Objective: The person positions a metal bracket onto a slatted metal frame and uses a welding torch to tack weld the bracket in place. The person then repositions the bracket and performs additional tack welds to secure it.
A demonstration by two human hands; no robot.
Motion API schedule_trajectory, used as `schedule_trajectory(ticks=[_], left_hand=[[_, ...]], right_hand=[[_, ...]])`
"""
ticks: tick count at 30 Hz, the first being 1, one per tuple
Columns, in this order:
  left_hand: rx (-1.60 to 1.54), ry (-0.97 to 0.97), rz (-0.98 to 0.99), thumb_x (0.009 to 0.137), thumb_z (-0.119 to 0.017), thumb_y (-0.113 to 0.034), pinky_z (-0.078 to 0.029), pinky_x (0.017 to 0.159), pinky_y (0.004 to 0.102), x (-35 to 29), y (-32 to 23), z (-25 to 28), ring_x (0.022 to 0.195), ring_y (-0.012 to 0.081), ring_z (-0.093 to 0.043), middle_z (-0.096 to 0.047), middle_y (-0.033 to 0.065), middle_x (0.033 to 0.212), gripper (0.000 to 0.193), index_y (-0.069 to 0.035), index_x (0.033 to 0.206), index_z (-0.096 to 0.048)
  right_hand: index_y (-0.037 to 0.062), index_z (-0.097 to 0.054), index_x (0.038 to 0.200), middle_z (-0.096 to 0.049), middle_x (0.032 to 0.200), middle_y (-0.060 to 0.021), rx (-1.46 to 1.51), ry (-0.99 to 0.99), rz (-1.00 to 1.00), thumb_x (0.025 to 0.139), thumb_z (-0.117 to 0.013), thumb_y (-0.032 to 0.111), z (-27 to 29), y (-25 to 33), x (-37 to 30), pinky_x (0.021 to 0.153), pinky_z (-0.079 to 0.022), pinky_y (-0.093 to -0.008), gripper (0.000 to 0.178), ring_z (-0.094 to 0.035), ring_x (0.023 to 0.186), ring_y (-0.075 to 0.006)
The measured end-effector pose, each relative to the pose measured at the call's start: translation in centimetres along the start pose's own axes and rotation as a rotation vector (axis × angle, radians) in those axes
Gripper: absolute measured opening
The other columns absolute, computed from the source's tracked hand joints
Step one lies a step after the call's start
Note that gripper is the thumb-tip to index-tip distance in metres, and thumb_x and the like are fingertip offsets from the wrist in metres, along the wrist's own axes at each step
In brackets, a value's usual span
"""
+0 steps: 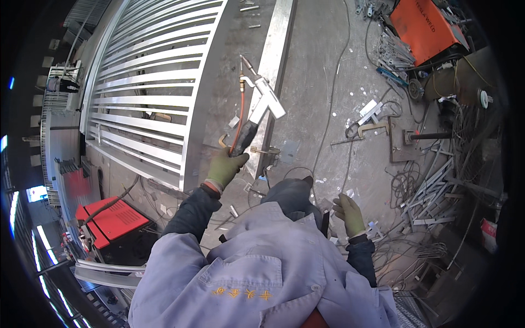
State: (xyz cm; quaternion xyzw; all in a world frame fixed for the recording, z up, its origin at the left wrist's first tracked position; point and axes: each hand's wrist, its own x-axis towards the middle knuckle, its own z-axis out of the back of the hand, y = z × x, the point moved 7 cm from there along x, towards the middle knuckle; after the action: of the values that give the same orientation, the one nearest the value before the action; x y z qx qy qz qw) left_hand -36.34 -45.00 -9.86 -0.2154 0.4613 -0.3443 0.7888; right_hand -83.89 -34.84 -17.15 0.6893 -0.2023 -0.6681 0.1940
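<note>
My left hand (224, 170), in a green work glove, is closed around the black handle of a handheld welding gun (267, 94). The gun has a silver body and a thin nozzle pointing away from me; an orange hose runs along its left side. It is held over a long metal beam (280, 27), beside a slatted metal panel (191, 112). A clamp (265, 150) sits at the beam's near end. Off to the right, my gloved right hand (350, 215) hangs open above the floor, fingers stretched out and holding nothing.
A red machine (112, 225) stands at the left, an orange one (425, 30) at the far right. Another clamp (373, 129) lies on the floor at right. Cables (331, 98) cross the floor, and metal offcuts (432, 191) are heaped at the right.
</note>
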Motion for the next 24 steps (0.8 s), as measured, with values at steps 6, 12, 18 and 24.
schedule_trajectory(ticks=[6,12,18,24], left_hand=[[-0.262,-0.185,-0.008,0.086,-0.089,-0.03,-0.052,0.057,0.0319,8.5,-2.7,4.4,0.061,0.0167,-0.065,-0.072,0.008,0.077,0.042,0.005,0.104,-0.075],[-0.322,-0.379,0.03,0.087,-0.088,-0.027,-0.046,0.051,0.0332,20.0,-5.5,12.8,0.057,0.0171,-0.064,-0.072,0.0083,0.075,0.033,0.0,0.099,-0.072],[-0.448,-0.456,0.121,0.087,-0.087,-0.022,-0.043,0.049,0.0327,32.1,-4.4,18.2,0.053,0.0155,-0.06,-0.069,0.0057,0.072,0.029,-0.002,0.101,-0.072],[-0.553,-0.465,0.269,0.09,-0.086,-0.023,-0.042,0.047,0.0337,40.5,-1.7,20.2,0.051,0.0178,-0.057,-0.065,0.0065,0.069,0.028,-0.002,0.098,-0.069]], right_hand=[[0.0058,-0.061,0.15,-0.075,0.127,-0.0102,-0.031,-0.169,0.103,0.107,-0.065,0.051,6.1,5.4,2.1,0.087,-0.057,-0.0319,0.063,-0.071,0.102,-0.0167],[0.0063,-0.062,0.148,-0.075,0.127,-0.0112,-0.019,-0.169,0.033,0.107,-0.066,0.049,7.2,6.4,6.4,0.084,-0.058,-0.0332,0.06,-0.073,0.101,-0.0184],[0.0023,-0.06,0.149,-0.075,0.128,-0.0164,-0.027,-0.195,-0.075,0.107,-0.067,0.048,8.3,8.8,11.6,0.085,-0.06,-0.0369,0.062,-0.073,0.1,-0.0234],[0.0027,-0.063,0.147,-0.076,0.12,-0.0107,-0.206,-0.182,-0.311,0.107,-0.067,0.045,6.4,17.5,19.0,0.073,-0.055,-0.0314,0.058,-0.071,0.091,-0.0173]])
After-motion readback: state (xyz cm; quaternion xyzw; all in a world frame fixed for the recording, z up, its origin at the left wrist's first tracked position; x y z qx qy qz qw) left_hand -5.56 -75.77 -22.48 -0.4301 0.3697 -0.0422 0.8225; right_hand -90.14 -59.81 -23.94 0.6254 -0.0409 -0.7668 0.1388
